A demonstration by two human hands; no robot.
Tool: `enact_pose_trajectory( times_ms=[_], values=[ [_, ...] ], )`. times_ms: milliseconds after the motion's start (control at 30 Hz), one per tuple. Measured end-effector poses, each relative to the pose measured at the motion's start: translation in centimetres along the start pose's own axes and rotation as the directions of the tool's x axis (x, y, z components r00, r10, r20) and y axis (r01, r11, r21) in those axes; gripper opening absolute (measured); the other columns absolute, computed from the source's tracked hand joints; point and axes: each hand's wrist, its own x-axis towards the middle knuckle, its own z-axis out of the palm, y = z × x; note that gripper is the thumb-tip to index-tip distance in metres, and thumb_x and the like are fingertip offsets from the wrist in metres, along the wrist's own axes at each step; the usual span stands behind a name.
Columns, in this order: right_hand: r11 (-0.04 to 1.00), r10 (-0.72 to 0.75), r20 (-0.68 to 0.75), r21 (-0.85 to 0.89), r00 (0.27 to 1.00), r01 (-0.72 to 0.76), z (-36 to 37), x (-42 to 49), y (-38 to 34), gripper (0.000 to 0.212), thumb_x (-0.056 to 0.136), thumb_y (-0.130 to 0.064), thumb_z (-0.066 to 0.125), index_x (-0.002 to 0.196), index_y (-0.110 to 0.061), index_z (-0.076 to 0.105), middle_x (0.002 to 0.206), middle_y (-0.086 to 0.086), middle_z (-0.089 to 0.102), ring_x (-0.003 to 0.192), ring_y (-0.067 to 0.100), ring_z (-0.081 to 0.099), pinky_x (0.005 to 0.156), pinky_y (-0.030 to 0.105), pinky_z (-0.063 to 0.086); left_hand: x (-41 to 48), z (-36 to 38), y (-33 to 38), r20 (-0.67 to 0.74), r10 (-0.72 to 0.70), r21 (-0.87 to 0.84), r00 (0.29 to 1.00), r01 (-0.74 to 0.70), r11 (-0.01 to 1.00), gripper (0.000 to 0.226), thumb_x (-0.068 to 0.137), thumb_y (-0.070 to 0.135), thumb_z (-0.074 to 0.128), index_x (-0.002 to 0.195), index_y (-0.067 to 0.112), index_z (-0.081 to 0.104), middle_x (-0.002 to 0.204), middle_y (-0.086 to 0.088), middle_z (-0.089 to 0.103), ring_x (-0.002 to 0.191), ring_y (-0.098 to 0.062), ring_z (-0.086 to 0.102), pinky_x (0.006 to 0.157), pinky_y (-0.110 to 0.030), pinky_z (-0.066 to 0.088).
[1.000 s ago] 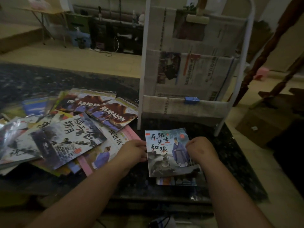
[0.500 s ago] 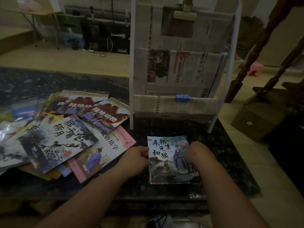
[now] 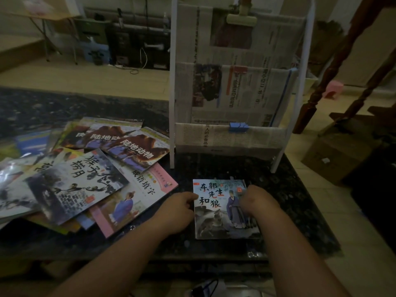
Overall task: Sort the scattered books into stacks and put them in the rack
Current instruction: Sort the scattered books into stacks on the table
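A small stack of thin books (image 3: 216, 219) lies flat on the dark stone table (image 3: 293, 202), its top cover showing a robed figure and a wolf. My left hand (image 3: 179, 211) presses with curled fingers against the stack's left edge. My right hand (image 3: 257, 202) rests curled on the right side of the cover and hides that edge. Just behind the stack stands the white rack (image 3: 172, 103), its tiers lined with newspaper. A loose pile of scattered books (image 3: 85, 181) spreads over the table's left half, with a pink-edged book (image 3: 137, 202) nearest my left hand.
A blue clip (image 3: 238, 126) holds the newspaper on the rack's lowest tier, and a pale clip (image 3: 241, 19) sits at the top. A cardboard box (image 3: 334, 155) and wooden balusters (image 3: 321, 82) stand on the floor to the right. The table's front edge is close to me.
A lower book that stuck out below the top cover has been pushed in, so the stack's edges now line up. Both hands stayed at the stack's sides.
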Motion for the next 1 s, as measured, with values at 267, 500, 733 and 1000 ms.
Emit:
enact_pose_trajectory(
  times_ms=[267, 500, 733, 1000],
  values=[
    [0.998, 0.012, 0.045, -0.064, 0.999, -0.009, 0.1, 0.0, -0.6, 0.042, 0.096, -0.017, 0.056, 0.135, -0.002, 0.052, 0.132, 0.016, 0.056, 0.117, 0.028, 0.056, 0.092, 0.032, 0.047, 0.2, 0.1, -0.1, 0.015, 0.011, 0.104, 1.000, -0.012, 0.995, 0.058, 0.086, 0.014, 0.061, 0.141, 0.025, 0.050, 0.139, -0.002, 0.055, 0.119, -0.018, 0.056, 0.104, -0.038, 0.046],
    [0.998, -0.009, 0.044, -0.058, 0.999, 0.011, 0.5, 0.4, -0.4, 0.044, 0.094, -0.025, 0.060, 0.131, -0.003, 0.056, 0.129, 0.015, 0.058, 0.114, 0.028, 0.057, 0.091, 0.032, 0.048, 0.1, 0.1, -0.2, -0.001, 0.030, 0.110, 1.000, -0.029, 0.994, 0.057, 0.088, 0.014, 0.060, 0.142, 0.026, 0.048, 0.140, -0.002, 0.054, 0.119, -0.017, 0.056, 0.103, -0.035, 0.047],
    [0.977, -0.214, -0.069, 0.003, 0.974, 0.215, 0.3, -0.9, -2.2, 0.035, 0.091, -0.019, 0.051, 0.123, -0.012, 0.063, 0.127, 0.009, 0.060, 0.111, 0.026, 0.058, 0.089, 0.029, 0.046, 0.1, -1.9, -0.8, -0.154, 0.080, 0.137, 0.985, -0.059, 0.989, 0.044, 0.088, 0.015, 0.062, 0.128, 0.031, 0.059, 0.129, 0.001, 0.060, 0.111, -0.014, 0.058, 0.097, -0.030, 0.048],
    [0.847, -0.408, -0.118, 0.320, 0.905, 0.424, 1.2, -2.6, -6.3, 0.038, 0.094, -0.017, 0.057, 0.131, -0.017, 0.057, 0.131, 0.002, 0.058, 0.116, 0.019, 0.056, 0.092, 0.029, 0.046, -0.8, -6.2, -2.9, -0.323, 0.144, 0.319, 0.935, -0.035, 0.947, 0.043, 0.091, 0.028, 0.061, 0.133, 0.030, 0.054, 0.138, 0.001, 0.052, 0.124, -0.018, 0.050, 0.104, -0.032, 0.041]
  ],
)
